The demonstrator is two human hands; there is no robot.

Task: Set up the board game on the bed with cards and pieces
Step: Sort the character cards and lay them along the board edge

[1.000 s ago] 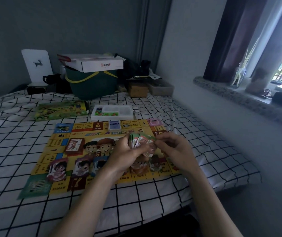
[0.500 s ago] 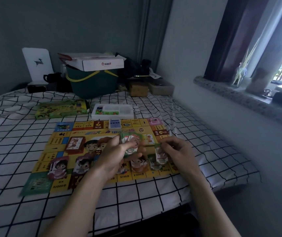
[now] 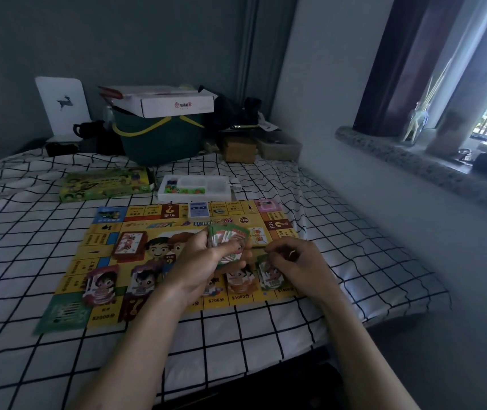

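While I am watching through the head camera, the bed (image 3: 266, 344) is filling most of the view, its white sheet crossed by a black grid and lying dim under grey walls. The board (image 3: 109, 241) is lying flat on the sheet, yellow with priced squares along its near edge. My left hand (image 3: 207, 261) is gripping a fan of cards (image 3: 230, 238) just above the board's middle, thumb curling across their faces. My right hand (image 3: 298, 261) is hovering just beside it, fingers curled over a green-backed card pile (image 3: 269, 276) standing on the near row; I cannot tell whether it is pinching a card. More character piles are sitting along that row to the left, and a red deck (image 3: 128, 245) is resting further in. Beyond the board, a white tray (image 3: 195, 189) of pieces and the game box (image 3: 106, 184) are lying side by side. At the head of the bed a green basket (image 3: 159, 143) is carrying a white carton (image 3: 174, 103). On the right, daylight is coming across a speckled windowsill (image 3: 407, 158).
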